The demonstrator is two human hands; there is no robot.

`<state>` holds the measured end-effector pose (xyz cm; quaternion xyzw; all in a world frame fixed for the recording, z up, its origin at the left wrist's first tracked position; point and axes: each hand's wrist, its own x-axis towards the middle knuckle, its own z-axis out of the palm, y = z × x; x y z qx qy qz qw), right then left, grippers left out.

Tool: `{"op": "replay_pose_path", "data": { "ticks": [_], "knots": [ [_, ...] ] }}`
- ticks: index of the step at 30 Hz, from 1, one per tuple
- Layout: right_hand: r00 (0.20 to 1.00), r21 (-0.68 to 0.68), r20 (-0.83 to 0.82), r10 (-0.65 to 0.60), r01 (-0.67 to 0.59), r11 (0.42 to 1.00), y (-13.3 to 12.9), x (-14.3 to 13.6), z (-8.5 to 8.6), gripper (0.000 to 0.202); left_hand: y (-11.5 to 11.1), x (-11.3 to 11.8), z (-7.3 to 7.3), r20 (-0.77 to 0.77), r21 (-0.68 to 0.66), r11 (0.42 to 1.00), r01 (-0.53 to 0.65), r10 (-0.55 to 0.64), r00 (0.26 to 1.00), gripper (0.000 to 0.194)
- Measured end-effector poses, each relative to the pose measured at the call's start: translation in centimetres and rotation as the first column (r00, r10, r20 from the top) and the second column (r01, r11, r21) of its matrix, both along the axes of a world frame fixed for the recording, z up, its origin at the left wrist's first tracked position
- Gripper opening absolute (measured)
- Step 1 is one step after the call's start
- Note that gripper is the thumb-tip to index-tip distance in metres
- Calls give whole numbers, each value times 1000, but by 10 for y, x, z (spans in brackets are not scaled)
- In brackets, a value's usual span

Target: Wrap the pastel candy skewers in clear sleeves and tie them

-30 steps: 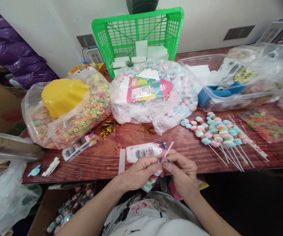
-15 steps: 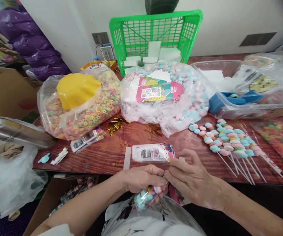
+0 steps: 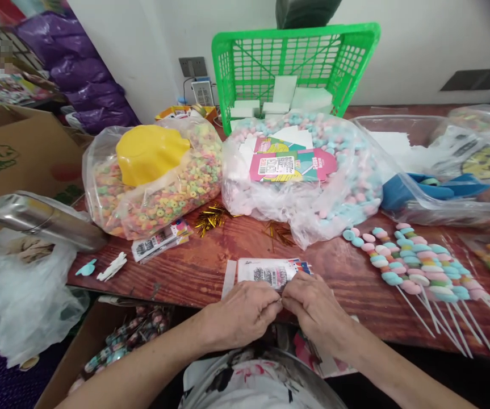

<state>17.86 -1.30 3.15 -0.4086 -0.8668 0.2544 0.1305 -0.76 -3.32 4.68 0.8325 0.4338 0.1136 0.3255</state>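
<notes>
At the far left of the tabletop (image 3: 197,261) a steel flask (image 3: 42,221) lies on its side, and a second packet stack (image 3: 159,241) rests near the bag of ring-shaped pieces (image 3: 159,210).

Next comes the left hand (image 3: 240,315), back upward, at the near edge. Its fingers bend inward with the tips hidden, so I cannot tell whether they are clamped on anything. The step looks like close two-handed pinch work; to do it well, this hand would best serve as the anchor, gripping lightly so that soft or thin material does not crease.

The printed packets (image 3: 270,272) lie flat on the tabletop, just beyond both sets of fingers, their near side partly covered by the knuckles. Whether any finger touches them is unclear. A pale strip (image 3: 229,278) sits at their left end.

The right hand (image 3: 319,312) meets the left, fingertips close to its curled fingers; their grip is also hidden. Small, even movements from this side, with the wrist low, should give better control than a tug.

Farther right, well apart from the fingers, lie the candy sticks (image 3: 427,264), stems toward the near edge.
</notes>
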Motion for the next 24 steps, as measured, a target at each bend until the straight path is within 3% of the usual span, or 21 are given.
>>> {"op": "replay_pose_path", "data": {
  "ticks": [3, 5, 9, 12, 15, 19, 24],
  "knots": [
    [998, 3, -51, -35, 35, 999, 21, -4, 1, 24, 6, -13, -7, 155, -45, 991, -125, 130, 979, 28],
    [987, 47, -48, -156, 158, 986, 42, -7, 0, 22, 9, -24, -12, 289, -153, 953, -260, 295, 911, 30],
    [931, 157, 52, -362, 351, 923, 73, -22, -9, 24, 10, -44, -17, 457, -499, 751, -432, 652, 605, 29],
    [916, 204, 116, -385, 357, 912, 79, -43, -22, 19, 7, -51, -17, 464, -691, 593, -413, 802, 377, 29],
    [910, 238, 134, -392, 355, 904, 78, -55, -33, 15, 2, -53, -15, 440, -793, 506, -339, 861, 255, 29],
    [930, 261, 61, -362, 335, 905, 73, -40, -36, 14, -2, -54, -15, 382, -843, 450, -295, 886, 261, 33],
    [939, 249, -169, -299, 334, 909, 49, -14, -9, 17, 5, -38, -17, 395, -792, 527, -308, 827, 400, 34]
  ]
}}
